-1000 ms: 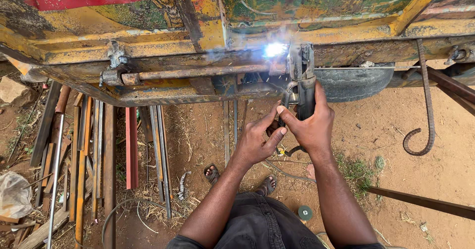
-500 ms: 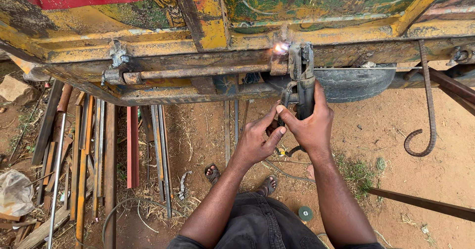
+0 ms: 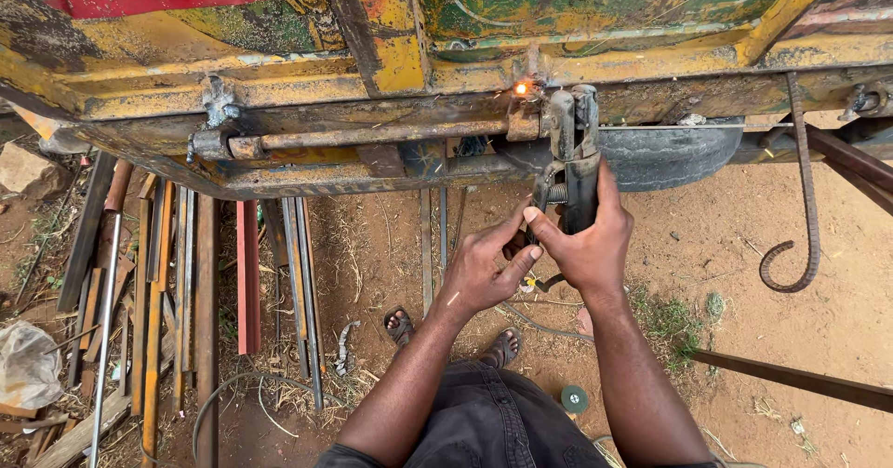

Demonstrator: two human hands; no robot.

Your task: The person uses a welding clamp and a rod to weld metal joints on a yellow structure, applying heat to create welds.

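Observation:
My right hand point(image 3: 586, 245) grips the black handle of a welding electrode holder point(image 3: 574, 152) held upright against the underside of a worn yellow painted vehicle body point(image 3: 279, 86). My left hand point(image 3: 484, 263) steadies the holder from the left, fingers touching its lower part. A small orange glowing weld spot point(image 3: 521, 87) sits just above and left of the holder's jaws, beside a rusty horizontal rod point(image 3: 372, 136) fixed under the frame.
Several long steel bars and angle pieces point(image 3: 186, 291) lie on the red dirt at left. A tyre point(image 3: 670, 156) is behind the holder. A curled iron hook point(image 3: 805, 198) hangs at right. A sloping rod point(image 3: 791, 381) crosses lower right. My sandalled feet point(image 3: 451, 333) stand below.
The bright white welding arc has died down to a small orange glow. My hands and the holder stay in nearly the same place.

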